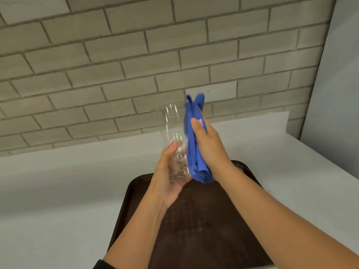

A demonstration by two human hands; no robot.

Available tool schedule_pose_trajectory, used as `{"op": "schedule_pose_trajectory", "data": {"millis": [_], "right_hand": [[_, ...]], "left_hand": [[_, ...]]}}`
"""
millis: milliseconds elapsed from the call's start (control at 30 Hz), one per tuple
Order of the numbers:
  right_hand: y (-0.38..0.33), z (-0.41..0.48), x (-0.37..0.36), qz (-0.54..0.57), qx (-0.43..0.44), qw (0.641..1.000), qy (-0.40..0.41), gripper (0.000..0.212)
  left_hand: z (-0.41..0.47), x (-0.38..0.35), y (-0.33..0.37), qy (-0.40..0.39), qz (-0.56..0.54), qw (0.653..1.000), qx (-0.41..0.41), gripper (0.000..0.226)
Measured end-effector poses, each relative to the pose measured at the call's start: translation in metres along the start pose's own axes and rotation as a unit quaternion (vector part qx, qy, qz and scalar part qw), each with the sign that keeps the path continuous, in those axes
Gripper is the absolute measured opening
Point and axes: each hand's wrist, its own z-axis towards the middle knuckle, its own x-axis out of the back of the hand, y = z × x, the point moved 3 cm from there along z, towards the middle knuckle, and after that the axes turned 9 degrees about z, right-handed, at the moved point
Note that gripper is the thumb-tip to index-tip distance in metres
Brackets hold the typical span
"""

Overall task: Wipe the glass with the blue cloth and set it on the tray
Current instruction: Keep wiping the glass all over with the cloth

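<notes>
A clear tall glass (pixel 172 129) is held upright in the air by its base, with my left hand (pixel 167 179) gripping it from below and the thumb on its side. My right hand (pixel 210 146) holds a bunched blue cloth (pixel 193 144) pressed against the right side of the glass. Both hands hover above the far end of a dark brown tray (pixel 204 220) that lies on the white counter. The tray has nothing on it.
The white counter (pixel 58 191) runs left and right under the tray. A grey brick wall (pixel 136 55) rises just behind it, and a pale panel (pixel 338 74) stands at the right.
</notes>
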Motion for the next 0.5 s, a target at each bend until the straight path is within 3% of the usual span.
{"op": "schedule_pose_trajectory", "data": {"millis": [133, 300, 333, 433, 500], "right_hand": [[0.035, -0.034, -0.004, 0.043, -0.048, 0.998, 0.029, 0.029], [0.045, -0.05, -0.003, 0.069, -0.056, 0.994, 0.062, 0.037], [0.044, -0.049, -0.001, 0.067, -0.058, 0.994, 0.066, 0.039], [0.041, -0.045, 0.004, 0.068, -0.059, 0.992, 0.084, 0.04], [0.04, -0.043, 0.006, 0.066, -0.047, 0.992, 0.096, 0.039]], "left_hand": [[-0.002, 0.008, -0.009, 0.034, -0.02, 0.999, 0.02, 0.04], [-0.003, 0.007, -0.016, 0.017, -0.016, 0.998, 0.064, 0.065], [-0.003, 0.005, -0.014, 0.017, 0.005, 0.998, 0.058, 0.063], [0.0, 0.005, -0.006, 0.082, 0.153, 0.985, 0.014, 0.03], [0.0, 0.006, -0.001, 0.142, 0.239, 0.96, -0.023, 0.035]]}}
